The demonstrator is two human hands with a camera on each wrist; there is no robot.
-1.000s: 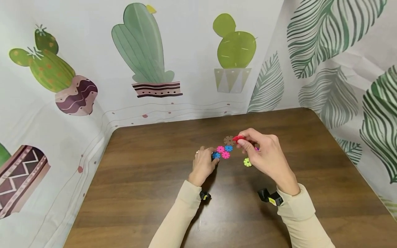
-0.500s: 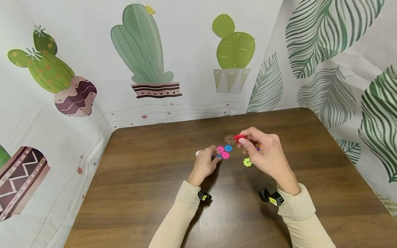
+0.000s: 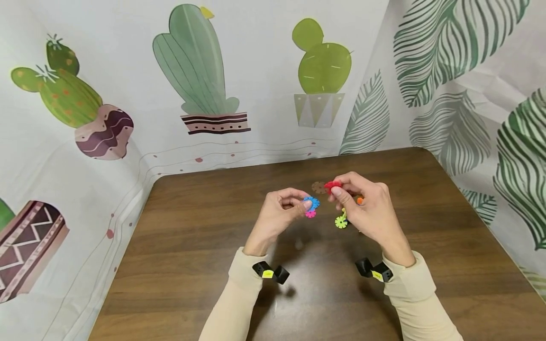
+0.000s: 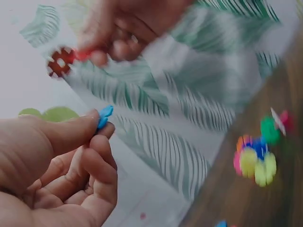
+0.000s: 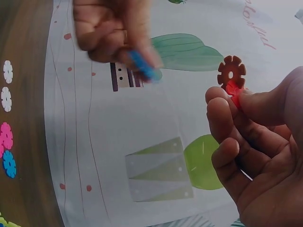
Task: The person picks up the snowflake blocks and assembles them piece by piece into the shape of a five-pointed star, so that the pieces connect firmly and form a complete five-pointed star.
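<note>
1. While the red piece (image 3: pixel 332 186) is up off the desk (image 3: pixel 192 260), the brown piece (image 5: pixel 238 74) sticks out from it at 9 o'clock in the head view, so the pair makes a line from 9 to 3.
2. From the red piece, the blue piece (image 4: pixel 103 119) is at about 8 o'clock in the head view. Both wrist views show a gap between them.
3. The right hand (image 3: pixel 368 203) pinches the red piece between thumb and finger. Its other fingers are loosely bent.
4. The left hand (image 3: pixel 277 208) pinches the blue piece the same way, so it is the closer hand to that one. Its other fingers are curled in.
5. Half a second ago, the left hand was down low by the little pieces. Now it is up, holding the blue piece. The right hand only moved a tiny bit, toward 1 o'clock.
6. Farther out, a pink piece (image 3: pixel 310 214) lies at 7 o'clock from the red one. A lime piece (image 3: pixel 338 223) lies between 5 and 6.
</note>
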